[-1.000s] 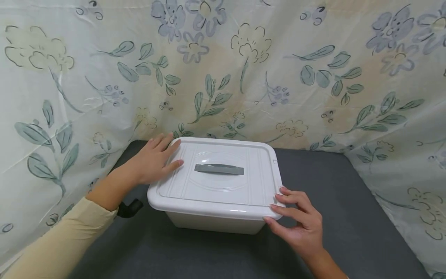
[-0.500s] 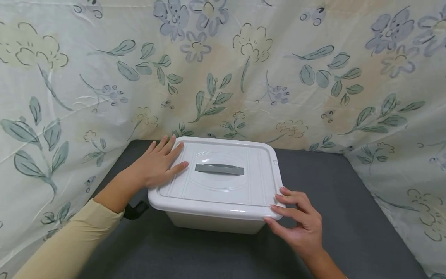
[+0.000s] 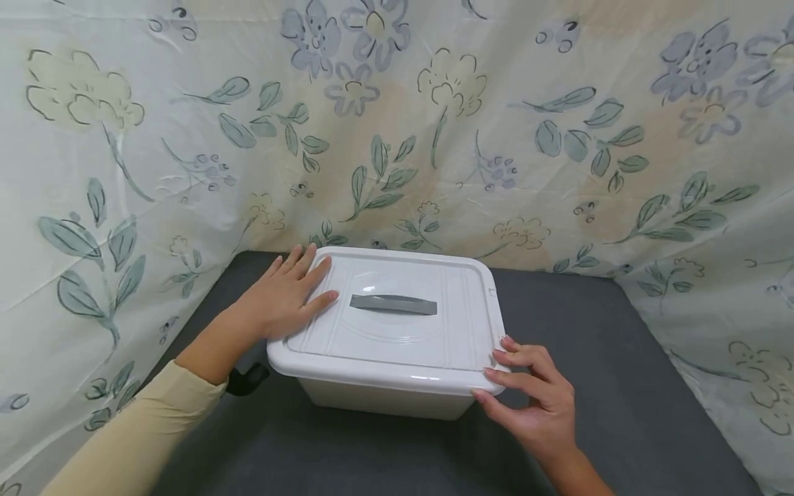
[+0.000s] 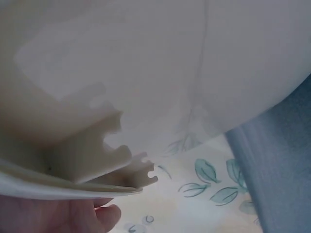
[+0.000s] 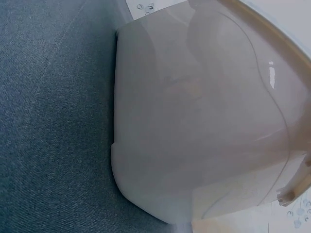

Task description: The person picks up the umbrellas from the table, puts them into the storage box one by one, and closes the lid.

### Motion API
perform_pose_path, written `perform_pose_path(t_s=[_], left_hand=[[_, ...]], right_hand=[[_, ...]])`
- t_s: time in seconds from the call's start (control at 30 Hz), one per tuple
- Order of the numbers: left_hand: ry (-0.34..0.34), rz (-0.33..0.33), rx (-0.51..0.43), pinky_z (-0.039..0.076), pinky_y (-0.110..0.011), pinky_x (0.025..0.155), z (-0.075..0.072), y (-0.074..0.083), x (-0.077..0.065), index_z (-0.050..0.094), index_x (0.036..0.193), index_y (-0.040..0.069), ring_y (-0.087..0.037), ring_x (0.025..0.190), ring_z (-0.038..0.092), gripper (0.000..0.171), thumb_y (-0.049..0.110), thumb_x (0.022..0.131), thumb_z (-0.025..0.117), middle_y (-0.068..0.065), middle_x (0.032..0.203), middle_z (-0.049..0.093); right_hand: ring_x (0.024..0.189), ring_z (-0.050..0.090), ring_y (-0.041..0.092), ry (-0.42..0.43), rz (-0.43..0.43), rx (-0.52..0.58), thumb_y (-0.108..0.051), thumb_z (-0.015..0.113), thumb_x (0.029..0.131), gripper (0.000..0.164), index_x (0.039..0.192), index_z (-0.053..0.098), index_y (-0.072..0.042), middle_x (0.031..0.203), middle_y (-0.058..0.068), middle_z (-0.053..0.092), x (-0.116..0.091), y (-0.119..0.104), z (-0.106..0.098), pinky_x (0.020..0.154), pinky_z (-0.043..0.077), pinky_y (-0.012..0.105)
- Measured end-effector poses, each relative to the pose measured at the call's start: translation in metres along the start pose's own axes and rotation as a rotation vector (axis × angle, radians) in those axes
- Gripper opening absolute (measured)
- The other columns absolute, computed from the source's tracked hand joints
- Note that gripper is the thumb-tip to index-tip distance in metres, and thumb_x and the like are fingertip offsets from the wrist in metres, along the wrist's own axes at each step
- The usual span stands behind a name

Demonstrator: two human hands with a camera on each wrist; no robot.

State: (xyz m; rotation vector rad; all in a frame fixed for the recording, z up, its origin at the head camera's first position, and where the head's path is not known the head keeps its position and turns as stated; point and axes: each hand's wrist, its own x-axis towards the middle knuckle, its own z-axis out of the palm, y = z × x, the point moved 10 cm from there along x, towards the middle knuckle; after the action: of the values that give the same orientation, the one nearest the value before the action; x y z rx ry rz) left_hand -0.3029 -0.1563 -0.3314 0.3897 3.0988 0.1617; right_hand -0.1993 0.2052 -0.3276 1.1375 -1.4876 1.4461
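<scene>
A white plastic storage box (image 3: 384, 399) stands on the dark grey surface, covered by its white lid (image 3: 397, 344) with a grey handle (image 3: 393, 304) on top. My left hand (image 3: 279, 300) lies on the lid's left edge, fingers spread and fairly straight. At the front right corner, my right hand (image 3: 536, 393) holds the lid's rim, fingertips on top and thumb at the lower edge. The left wrist view shows the rim's notched underside (image 4: 92, 150) with part of the left hand (image 4: 58, 213) below it. The box wall (image 5: 194, 116) fills the right wrist view; no fingers show there.
A floral cloth (image 3: 397, 124) hangs close behind the box and along both sides. The dark grey surface (image 3: 589, 344) extends to the right and in front of the box. A black strap-like piece (image 3: 247, 379) sits beneath the left wrist.
My left hand has moved slightly right and further onto the lid, its fingers spreading a little. The right hand keeps its hold on the corner. The whole head view has shifted slightly.
</scene>
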Motion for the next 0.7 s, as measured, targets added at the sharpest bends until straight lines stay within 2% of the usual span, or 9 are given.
perform_pose_path(t_s=[0.4,0.7], left_hand=[[-0.019,0.0,0.008,0.004,-0.063,0.127,-0.003,0.003,0.007,0.013,0.165,0.013,-0.041,0.16,0.0,0.081,0.062,0.105,0.035,-0.019,0.172,-0.001],[-0.037,-0.007,0.006,0.002,-0.063,0.127,-0.005,0.003,0.01,0.017,0.165,0.016,-0.042,0.159,-0.002,0.079,0.061,0.104,0.038,-0.02,0.172,-0.001]], right_hand=[[0.123,0.062,0.028,0.015,0.053,0.05,-0.001,0.091,0.072,0.027,0.092,0.077,0.011,0.108,0.02,0.069,0.001,0.01,-0.004,0.111,0.049,0.031],[0.124,0.061,0.028,0.007,0.088,0.056,0.0,0.091,0.072,0.028,0.094,0.078,0.01,0.11,0.02,0.069,0.003,0.017,-0.005,0.11,0.049,0.03]])
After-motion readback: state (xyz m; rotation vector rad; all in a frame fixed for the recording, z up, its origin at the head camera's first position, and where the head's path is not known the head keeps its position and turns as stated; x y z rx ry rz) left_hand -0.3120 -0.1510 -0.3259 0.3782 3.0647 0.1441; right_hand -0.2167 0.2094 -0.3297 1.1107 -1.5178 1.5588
